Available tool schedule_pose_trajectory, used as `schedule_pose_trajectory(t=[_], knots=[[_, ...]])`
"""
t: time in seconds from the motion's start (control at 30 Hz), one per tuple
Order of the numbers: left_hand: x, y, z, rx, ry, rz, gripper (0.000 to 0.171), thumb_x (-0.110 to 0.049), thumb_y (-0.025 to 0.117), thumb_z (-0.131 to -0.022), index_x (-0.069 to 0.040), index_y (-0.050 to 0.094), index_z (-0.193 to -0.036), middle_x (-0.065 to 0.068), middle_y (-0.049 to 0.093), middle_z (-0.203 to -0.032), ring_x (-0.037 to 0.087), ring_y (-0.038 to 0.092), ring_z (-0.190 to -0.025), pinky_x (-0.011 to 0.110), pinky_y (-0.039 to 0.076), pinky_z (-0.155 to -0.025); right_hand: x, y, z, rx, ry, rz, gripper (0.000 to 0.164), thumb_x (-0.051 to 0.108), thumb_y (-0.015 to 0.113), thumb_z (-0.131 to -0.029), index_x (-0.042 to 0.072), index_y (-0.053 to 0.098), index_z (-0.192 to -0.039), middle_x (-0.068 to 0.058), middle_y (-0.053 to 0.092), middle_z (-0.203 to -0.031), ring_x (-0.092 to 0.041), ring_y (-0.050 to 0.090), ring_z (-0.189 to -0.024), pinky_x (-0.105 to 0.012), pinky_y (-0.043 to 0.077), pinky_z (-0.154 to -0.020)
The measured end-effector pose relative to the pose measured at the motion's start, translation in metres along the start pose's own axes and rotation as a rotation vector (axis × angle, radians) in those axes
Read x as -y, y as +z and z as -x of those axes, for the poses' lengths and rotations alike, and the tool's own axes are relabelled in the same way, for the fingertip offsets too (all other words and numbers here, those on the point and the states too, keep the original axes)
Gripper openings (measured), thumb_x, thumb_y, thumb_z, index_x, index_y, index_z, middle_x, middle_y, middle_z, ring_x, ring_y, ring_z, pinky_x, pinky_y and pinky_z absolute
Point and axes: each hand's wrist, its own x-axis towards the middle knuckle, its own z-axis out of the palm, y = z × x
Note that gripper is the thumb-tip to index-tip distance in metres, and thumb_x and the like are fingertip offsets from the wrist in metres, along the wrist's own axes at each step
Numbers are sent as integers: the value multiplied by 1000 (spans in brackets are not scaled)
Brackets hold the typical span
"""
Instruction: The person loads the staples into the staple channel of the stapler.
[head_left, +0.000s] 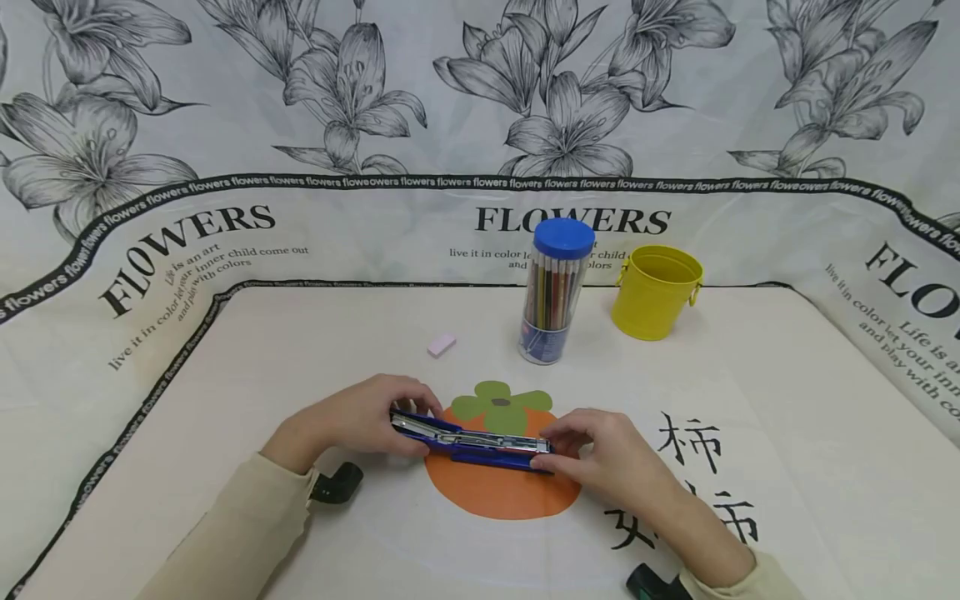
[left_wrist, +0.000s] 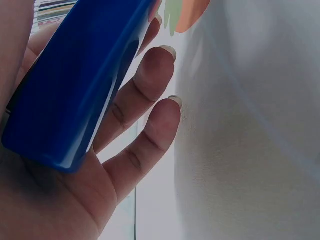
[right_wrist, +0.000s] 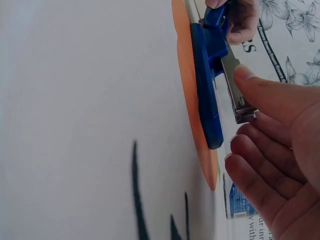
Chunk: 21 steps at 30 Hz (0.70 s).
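A blue stapler (head_left: 480,443) is spread open, its metal magazine showing, over the orange persimmon print in the head view. My left hand (head_left: 367,415) grips its left end; in the left wrist view the blue casing (left_wrist: 80,85) lies across the palm, with two fingertips standing clear of it. At the other end my right hand (head_left: 603,454) pinches the stapler. The right wrist view has the right thumb (right_wrist: 270,95) on the metal magazine (right_wrist: 234,82), fingers on its far side. The blue base (right_wrist: 206,90) hangs apart from the magazine there.
Beyond the hands lies a small pale pink block (head_left: 442,345). A clear tube of colored pencils with a blue lid (head_left: 564,238) stands behind the print, left of a yellow bucket (head_left: 651,300). Floral cloth (head_left: 390,233) rises along the back and sides.
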Motion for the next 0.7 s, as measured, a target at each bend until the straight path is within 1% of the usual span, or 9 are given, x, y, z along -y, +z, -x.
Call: schedule_pose_trajectory(t=[0.17,0.37,0.53,0.6,0.7], knots=[[-1,-1,1,0,12,-2,35,-23,83,-80,-22,71,-113,-9,63,-97,16,59,-87,33,49,-80,-1,0,0,9,12,-5,31,30,89,-77,12,76,-100,9,66,-87,-10,62,-79,-28,55,-73],[0,-5,4,-8,15,-10,36,-23,84,-80,-23,71,-113,-8,63,-97,16,59,-85,33,49,-78,-4,-3,0,61,49,-10,48,38,92,-71,11,74,-107,8,67,-94,-12,61,-86,-28,53,-77],[1,-9,7,-1,-28,-12,35,-25,85,-79,-27,71,-111,-9,64,-97,16,60,-85,35,48,-78,-11,-8,0,80,90,-9,55,40,93,-67,11,74,-110,6,66,-96,-15,58,-86,-27,51,-74],[1,-11,8,6,-49,-15,35,-26,85,-79,-29,70,-110,-9,64,-97,16,60,-86,35,48,-78,-14,-9,0,86,106,-22,55,40,94,-67,11,74,-110,6,66,-95,-16,58,-86,-27,51,-73],[3,-13,9,16,-59,-18,35,-24,85,-79,-30,71,-110,-9,64,-99,16,60,-87,36,48,-79,-18,-9,-1,100,123,-49,53,39,94,-67,12,75,-109,5,65,-95,-17,57,-86,-26,50,-73]])
